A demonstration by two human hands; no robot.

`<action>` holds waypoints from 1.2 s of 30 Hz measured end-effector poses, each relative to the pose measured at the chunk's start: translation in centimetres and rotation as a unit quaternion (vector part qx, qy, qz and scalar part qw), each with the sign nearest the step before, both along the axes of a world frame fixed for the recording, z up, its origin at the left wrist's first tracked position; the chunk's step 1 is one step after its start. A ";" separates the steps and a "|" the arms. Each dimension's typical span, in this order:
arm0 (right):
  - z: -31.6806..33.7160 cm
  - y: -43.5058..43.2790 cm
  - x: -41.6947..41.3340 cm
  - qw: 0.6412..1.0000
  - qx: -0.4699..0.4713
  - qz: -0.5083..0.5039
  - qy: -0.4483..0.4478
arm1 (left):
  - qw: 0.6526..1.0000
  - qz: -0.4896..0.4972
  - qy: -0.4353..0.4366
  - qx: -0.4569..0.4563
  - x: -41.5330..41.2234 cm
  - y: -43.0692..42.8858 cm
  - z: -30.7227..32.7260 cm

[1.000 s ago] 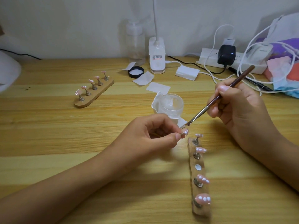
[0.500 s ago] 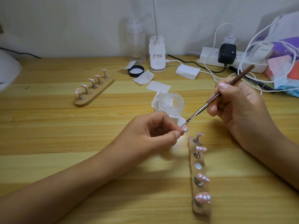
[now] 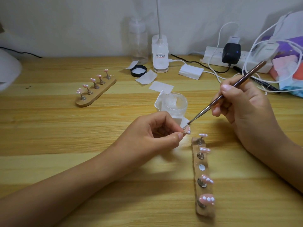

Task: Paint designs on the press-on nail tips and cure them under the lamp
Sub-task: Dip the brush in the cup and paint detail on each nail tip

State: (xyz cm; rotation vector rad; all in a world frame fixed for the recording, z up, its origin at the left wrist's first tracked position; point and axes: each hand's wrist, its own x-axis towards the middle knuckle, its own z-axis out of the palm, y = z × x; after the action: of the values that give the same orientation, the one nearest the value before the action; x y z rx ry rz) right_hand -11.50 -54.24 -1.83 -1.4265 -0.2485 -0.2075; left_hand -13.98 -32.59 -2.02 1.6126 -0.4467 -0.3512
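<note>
Nail tip (image 3: 188, 129), pinched by its stand in the left hand (image 3: 152, 133) fingers (image 3: 179, 136), is lifted off the counter (image 3: 65, 136) to meet the brush (image 3: 242, 80). The right hand (image 3: 246, 108) fingers grip that brush pen-style, probably for control, bristles just above the tip. Just beside, the holder (image 3: 196, 177) has one bare slot (image 3: 202, 167).

The left forearm (image 3: 73, 185) and right forearm (image 3: 278, 161) are bare to the frame's edge. The left hand (image 3: 152, 133) and right hand (image 3: 246, 108) are bare too, and the right thumbnail (image 3: 226, 87) is short and natural.

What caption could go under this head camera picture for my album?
Left hand pinches a pink nail tip while the right hand points a brush at it, beside a wooden holder.
</note>
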 end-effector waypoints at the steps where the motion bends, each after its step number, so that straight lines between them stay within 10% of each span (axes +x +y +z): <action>1: 0.0 -0.1 0.0 1.000 0.010 -0.001 -0.001 | 1.000 0.000 0.000 0.001 0.0 0.0 0.0; 36: 0.3 0.1 -0.4 0.997 0.028 0.066 0.000 | 1.000 0.010 0.004 0.002 0.0 0.0 -0.1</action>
State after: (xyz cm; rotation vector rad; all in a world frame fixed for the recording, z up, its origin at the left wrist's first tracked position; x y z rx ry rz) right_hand -11.93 -54.10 -1.53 -1.3501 -0.3335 -0.1053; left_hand -13.94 -32.59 -2.14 1.6173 -0.4240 -0.3434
